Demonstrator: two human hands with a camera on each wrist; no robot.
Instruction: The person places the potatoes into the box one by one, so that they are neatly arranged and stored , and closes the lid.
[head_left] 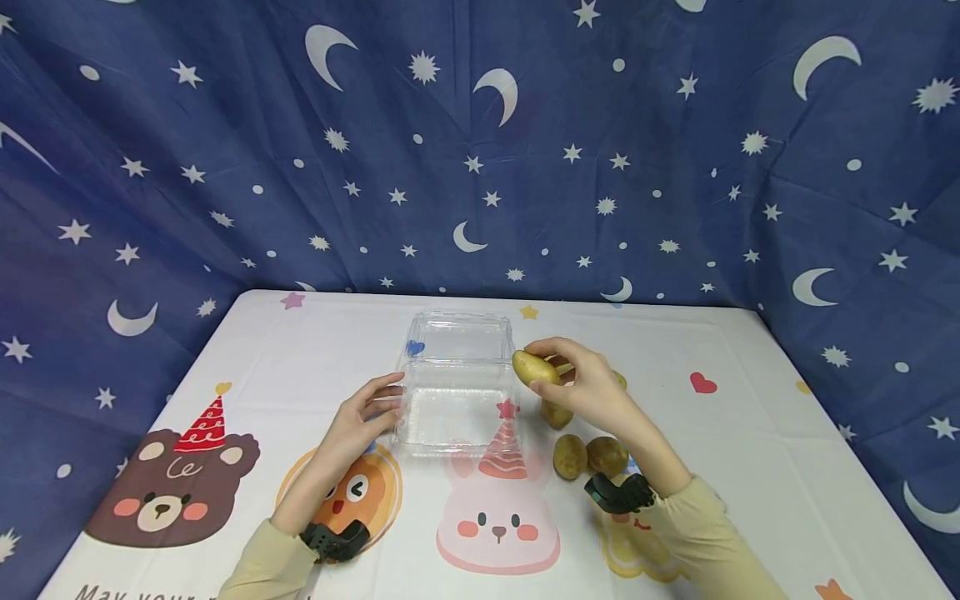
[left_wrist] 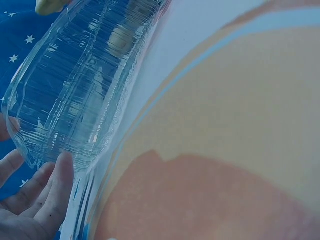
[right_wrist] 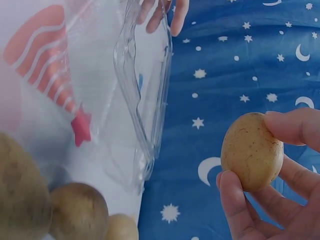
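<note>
A clear plastic clamshell box (head_left: pixel 459 417) lies with its lid (head_left: pixel 462 337) folded back on the table. My left hand (head_left: pixel 369 417) is at the box's left side, its loosely bent fingertips touching the wall; in the left wrist view the fingers (left_wrist: pixel 61 190) reach the clear ribbed end. Above the right edge of the box, my right hand (head_left: pixel 581 383) pinches a yellow-brown potato (head_left: pixel 534 367) between thumb and fingers. In the right wrist view this potato (right_wrist: pixel 251 151) is held clear of the table. Beneath and beside that hand lie several more potatoes (head_left: pixel 570 457), one partly hidden behind it.
A white tablecloth (head_left: pixel 630 333) printed with cartoon animals covers the table. Behind it hangs a blue curtain (head_left: pixel 420 167) with moons and stars. Dark straps (head_left: pixel 336 542) sit on both wrists.
</note>
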